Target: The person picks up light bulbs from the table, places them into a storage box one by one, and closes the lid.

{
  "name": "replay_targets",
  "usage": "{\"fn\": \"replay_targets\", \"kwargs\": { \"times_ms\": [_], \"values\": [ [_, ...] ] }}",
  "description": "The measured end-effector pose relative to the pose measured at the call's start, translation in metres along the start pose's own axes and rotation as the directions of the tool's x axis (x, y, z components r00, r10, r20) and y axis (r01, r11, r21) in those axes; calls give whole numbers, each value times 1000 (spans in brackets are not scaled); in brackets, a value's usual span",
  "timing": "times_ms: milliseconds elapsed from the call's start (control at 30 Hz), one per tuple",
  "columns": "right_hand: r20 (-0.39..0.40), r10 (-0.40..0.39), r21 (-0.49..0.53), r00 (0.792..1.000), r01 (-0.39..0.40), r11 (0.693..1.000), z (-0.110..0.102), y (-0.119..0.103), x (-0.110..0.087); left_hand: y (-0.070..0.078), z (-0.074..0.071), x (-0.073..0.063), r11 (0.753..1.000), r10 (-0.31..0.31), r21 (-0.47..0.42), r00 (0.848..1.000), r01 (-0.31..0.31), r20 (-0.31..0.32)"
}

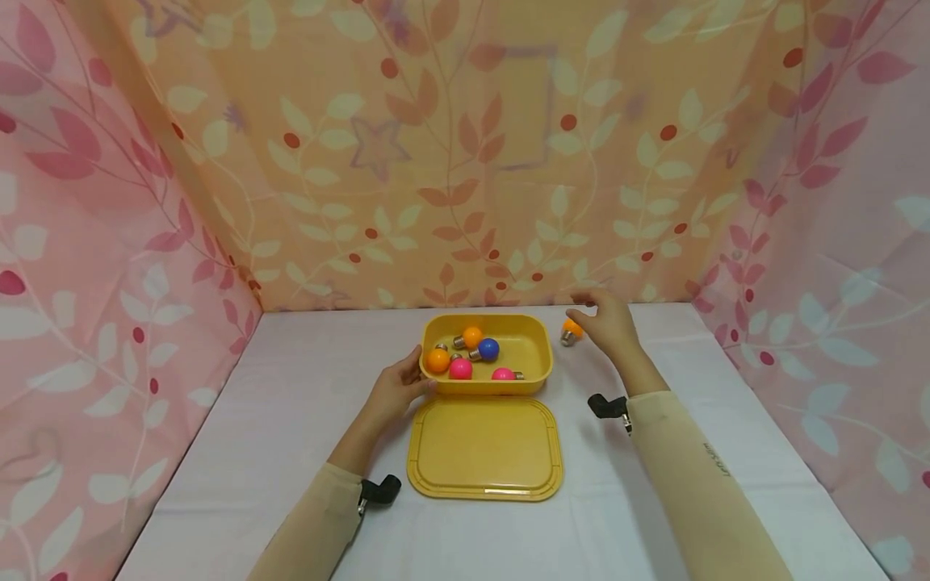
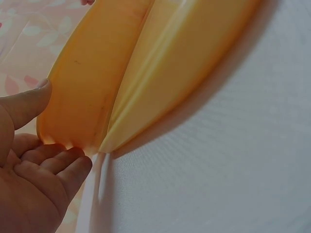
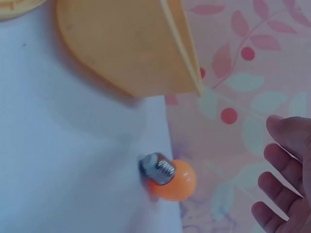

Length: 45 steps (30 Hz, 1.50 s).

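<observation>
Orange bulb (image 3: 179, 183) lies near the loose-fingered right hand (image 1: 610, 324), sleeve (image 1: 701, 484) lettered "Slim", left hand (image 1: 395, 393) gripping yellow box (image 1: 530, 353).

One yellow box (image 1: 529, 352) holds a far orange bulb (image 1: 473, 336) and a left orange bulb (image 1: 437, 361), two of that colour; a near-left pink bulb (image 1: 461, 370) and a near-right pink bulb (image 1: 502, 375), again two; and one blue bulb (image 1: 489, 349), for five inside; a third orange bulb (image 3: 182, 183) lies to the right, so the bulbs come to six: three orange, two pink, one blue. There is one yellow lid (image 1: 485, 448) on the near side and one worktop (image 1: 291, 436); two wrist devices, a left black device (image 1: 381, 490) and a right black device (image 1: 605, 407); three patterned cloths, a far orange cloth (image 1: 407, 234), a left pink cloth (image 1: 94, 323) and a right pink cloth (image 1: 814, 323).
</observation>
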State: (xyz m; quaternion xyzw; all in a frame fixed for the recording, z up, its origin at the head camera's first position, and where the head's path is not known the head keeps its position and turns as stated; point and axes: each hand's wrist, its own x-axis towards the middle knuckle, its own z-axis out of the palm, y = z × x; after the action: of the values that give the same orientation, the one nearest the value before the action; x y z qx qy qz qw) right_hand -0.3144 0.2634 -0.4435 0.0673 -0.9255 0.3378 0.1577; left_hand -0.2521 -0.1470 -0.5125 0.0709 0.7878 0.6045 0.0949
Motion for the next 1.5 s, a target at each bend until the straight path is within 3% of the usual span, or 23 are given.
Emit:
{"fn": "replay_targets", "kwargs": {
  "times_ms": [133,567,833,1133,1500],
  "values": [
    [-21,67,-19,998,-68,998,6,16,-2,0,0,0,1000,6,-8,1000,-6,9],
    [72,157,-121,985,-147,982,29,45,-2,13,-1,-4,1000,-15,-2,1000,15,25],
    [112,225,-99,968,-215,972,35,51,-4,-1,-1,1,1000,5,-11,1000,-5,9],
    [141,237,-74,961,-228,971,41,50,-5,-3,-2,1,998,32,-53,999,-31,15],
    [142,240,-142,960,-220,965,48,54,-7,-2,-1,0,999,28,-39,999,-28,15]
  ]
}}
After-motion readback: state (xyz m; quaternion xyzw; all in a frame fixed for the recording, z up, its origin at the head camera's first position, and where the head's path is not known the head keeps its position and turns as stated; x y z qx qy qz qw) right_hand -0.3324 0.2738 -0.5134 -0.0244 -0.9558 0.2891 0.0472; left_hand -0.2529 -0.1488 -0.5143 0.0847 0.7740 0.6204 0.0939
